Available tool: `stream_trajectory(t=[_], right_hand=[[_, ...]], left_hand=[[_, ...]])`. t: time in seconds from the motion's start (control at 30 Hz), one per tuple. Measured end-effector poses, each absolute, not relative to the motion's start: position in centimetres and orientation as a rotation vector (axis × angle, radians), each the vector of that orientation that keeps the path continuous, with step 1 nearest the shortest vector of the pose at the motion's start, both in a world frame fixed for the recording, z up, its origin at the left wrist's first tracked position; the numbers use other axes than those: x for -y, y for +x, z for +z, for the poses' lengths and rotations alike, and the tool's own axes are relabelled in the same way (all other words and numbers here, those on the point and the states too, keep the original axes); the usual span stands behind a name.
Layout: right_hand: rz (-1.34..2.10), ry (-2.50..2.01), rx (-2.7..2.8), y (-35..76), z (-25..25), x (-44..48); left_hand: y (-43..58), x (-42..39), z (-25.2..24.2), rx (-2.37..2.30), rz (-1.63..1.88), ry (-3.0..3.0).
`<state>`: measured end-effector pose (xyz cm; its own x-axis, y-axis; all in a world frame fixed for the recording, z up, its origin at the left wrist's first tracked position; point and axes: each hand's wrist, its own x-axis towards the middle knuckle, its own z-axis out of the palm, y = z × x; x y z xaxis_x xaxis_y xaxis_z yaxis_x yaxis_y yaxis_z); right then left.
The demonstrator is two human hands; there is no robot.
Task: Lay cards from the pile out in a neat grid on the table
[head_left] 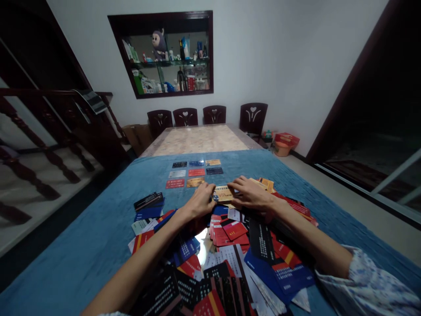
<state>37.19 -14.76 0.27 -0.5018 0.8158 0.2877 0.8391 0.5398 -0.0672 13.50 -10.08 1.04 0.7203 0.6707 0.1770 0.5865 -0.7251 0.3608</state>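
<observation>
now we pinch a gold card (222, 193) with both hands, our left hand (199, 202) on its left end and our right hand (250, 195) on its right. it sits on top of the big card pile (230, 254) on the blue cloth (82, 237). neat rows of cards (194, 173) lie just past it.

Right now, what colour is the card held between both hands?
Gold, with VIP lettering: the card sits between the left hand and right hand, seen from the head view.
</observation>
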Motion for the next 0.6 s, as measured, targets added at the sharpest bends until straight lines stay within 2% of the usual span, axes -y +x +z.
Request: stream_trajectory(t=[0.6], right_hand=[[-0.086,-1.321,2.545,38.4,1.6,9.6]], left_hand=[[14.6,5.7,3.4,-1.048,0.247,2.860]])
